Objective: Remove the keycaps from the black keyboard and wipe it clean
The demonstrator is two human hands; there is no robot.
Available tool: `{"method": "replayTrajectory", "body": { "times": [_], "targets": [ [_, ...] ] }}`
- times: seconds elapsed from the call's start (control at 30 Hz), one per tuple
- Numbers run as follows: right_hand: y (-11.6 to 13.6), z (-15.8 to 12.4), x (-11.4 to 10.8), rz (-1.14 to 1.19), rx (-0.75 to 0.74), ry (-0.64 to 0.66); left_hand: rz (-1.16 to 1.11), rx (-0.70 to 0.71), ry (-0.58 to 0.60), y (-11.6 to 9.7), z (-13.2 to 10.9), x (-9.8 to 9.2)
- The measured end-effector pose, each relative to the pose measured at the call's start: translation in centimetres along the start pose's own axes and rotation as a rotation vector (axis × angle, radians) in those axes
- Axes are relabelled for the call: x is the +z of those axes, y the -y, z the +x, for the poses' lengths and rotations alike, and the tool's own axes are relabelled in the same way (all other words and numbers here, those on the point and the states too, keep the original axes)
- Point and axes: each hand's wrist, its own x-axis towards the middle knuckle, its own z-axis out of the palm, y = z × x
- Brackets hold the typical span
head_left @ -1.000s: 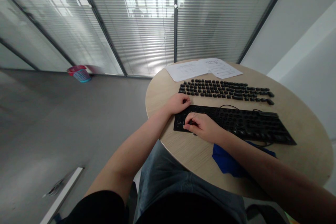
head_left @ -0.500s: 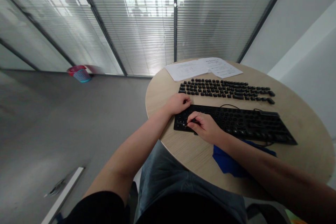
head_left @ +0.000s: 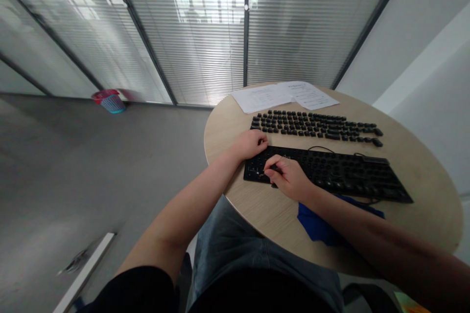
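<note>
A black keyboard [head_left: 352,168] lies on the round table, with keycaps off at least at its left end. Curled closed, my left hand [head_left: 251,144] rests at the keyboard's far left corner, fingertips against its edge; whatever is inside the fingers is hidden. Over the left end of the keyboard, my right hand [head_left: 288,176] is closed in a pinch on a small thin thing, mostly covered by the fingers. Loose black keycaps [head_left: 293,124] stand in rows behind the keyboard. A blue cloth [head_left: 317,227] lies partly under my right forearm.
Printed papers [head_left: 262,98] lie at the back of the wooden table [head_left: 257,210]. A thin cable [head_left: 321,147] curves behind the keyboard. Glass panels with blinds [head_left: 205,58] stand beyond. On the floor are a blue and red basket [head_left: 113,102] and a white strip [head_left: 88,269].
My right hand has shifted very slightly over the keyboard's left end, still in a pinch. The left hand stays in place. The view has moved a little.
</note>
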Motion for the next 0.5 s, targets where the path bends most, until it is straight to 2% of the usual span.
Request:
{"method": "replayTrajectory", "body": {
  "times": [0.17, 0.5],
  "targets": [
    [0.21, 0.05, -0.17, -0.025, -0.065, 0.003, 0.006, -0.001, -0.004, -0.09, 0.05, 0.00],
    [-0.03, -0.12, -0.11, -0.053, -0.036, -0.011, 0.012, 0.006, -0.010, -0.07, 0.06, 0.16]
  ]
}}
